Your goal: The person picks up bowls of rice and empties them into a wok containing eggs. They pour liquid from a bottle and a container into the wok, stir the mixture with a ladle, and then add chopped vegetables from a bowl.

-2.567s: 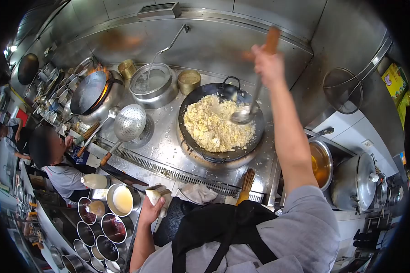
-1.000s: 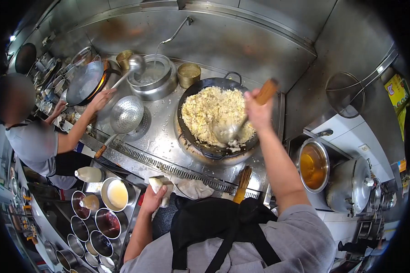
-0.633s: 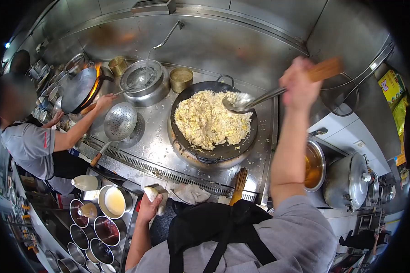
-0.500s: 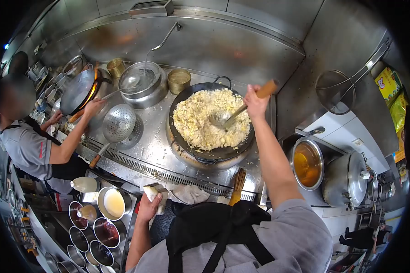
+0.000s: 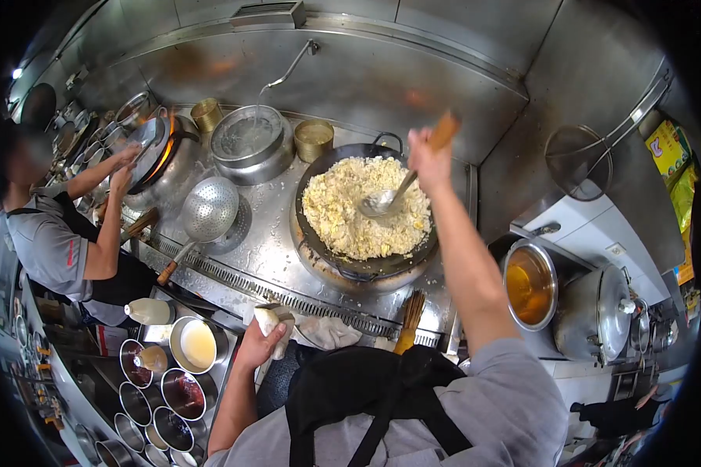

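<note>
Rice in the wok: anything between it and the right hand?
Only the ladle, gripped in the right hand and extending to the rice; nothing else visible stands between.

Grey-sleeved right arm (image 5: pixel 475 272) reached forward, bare right hand (image 5: pixel 430 162) was clenched; left forearm (image 5: pixel 237 398) slanted forward, bare left hand (image 5: pixel 257 345) curled.

I can read no lettering: the red mark (image 5: pixel 71 253) on the co-worker's sleeve (image 5: pixel 81 263) and the yellow package (image 5: pixel 667 146) print are illegible.
</note>
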A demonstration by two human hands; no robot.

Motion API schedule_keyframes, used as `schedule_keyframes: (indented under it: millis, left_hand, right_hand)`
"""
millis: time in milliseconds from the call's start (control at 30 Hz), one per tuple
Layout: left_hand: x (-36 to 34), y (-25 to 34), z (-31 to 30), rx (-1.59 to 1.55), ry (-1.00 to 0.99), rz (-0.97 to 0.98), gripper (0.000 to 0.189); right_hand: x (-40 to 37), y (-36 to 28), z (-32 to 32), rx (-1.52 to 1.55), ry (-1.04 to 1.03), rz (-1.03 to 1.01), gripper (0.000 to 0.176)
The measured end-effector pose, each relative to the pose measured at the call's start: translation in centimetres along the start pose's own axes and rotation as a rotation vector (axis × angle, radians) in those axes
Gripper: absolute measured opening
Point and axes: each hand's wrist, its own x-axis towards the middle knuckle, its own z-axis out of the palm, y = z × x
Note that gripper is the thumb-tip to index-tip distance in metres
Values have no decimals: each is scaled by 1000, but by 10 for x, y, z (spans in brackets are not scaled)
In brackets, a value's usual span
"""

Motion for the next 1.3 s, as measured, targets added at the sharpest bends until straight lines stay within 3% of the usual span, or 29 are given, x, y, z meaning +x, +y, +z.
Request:
schedule_keyframes:
  millis: [33,100,200,267,333,433,533,600,667,700,733,767,867,933,1000,1067,1133,1233,1300]
  left_hand:
    - [2,-26,-4,-47,-51,-31,35]
    - [-3,-6,-10,-82,-27,-75,34]
    - [-14,-30,-9,-214,100,-153,31]
    - [-12,-35,-9,-213,132,-128,30]
    - [-6,-40,-8,-27,35,-141,34]
    - [-5,-12,-1,4,35,-31,34]
    - [0,-45,-9,26,-63,-91,43]
    - [1,-60,-6,22,-36,-102,48]
    - [0,-52,5,-59,18,-52,53]
    - [3,-69,4,25,-26,-106,56]
    - [0,-60,7,25,-27,-102,56]
    - [-1,-42,9,66,-57,-82,52]
    - [1,-44,8,97,-137,-43,52]
    - [1,-75,6,14,-189,-113,53]
    - [0,-70,7,8,-157,-103,53]
    - [0,-47,10,107,-134,-117,52]
    - [2,-57,13,112,-160,-113,56]
    - [-3,-39,3,122,-181,-62,61]
    - [-2,-51,-1,65,-168,-70,61]
  right_hand:
    - [6,-39,9,-75,2,33,19]
    - [1,-117,12,-70,1,-11,14]
    - [-25,-157,-15,185,-296,-143,14]
    - [-30,-81,-1,116,147,220,23]
    - [-26,28,-11,-2,-271,131,23]
    - [-17,-80,23,-150,-269,79,23]
    - [-31,-168,8,306,-383,-48,16]
    - [-41,-159,-7,448,-539,-115,17]
    - [-52,-72,23,195,138,226,23]
    - [-53,3,17,170,-41,187,25]
    - [-39,14,13,110,-134,171,28]
    - [-27,2,18,91,-211,265,27]
    - [-14,-92,39,-105,-160,158,24]
    - [-24,-142,31,97,-238,-10,20]
    - [-37,-145,16,339,-384,-30,20]
    - [-52,-67,39,119,68,166,20]
    - [-40,20,27,57,-84,188,24]
    - [-3,-42,44,-36,-117,249,23]
    - [-6,-113,50,38,-156,80,24]
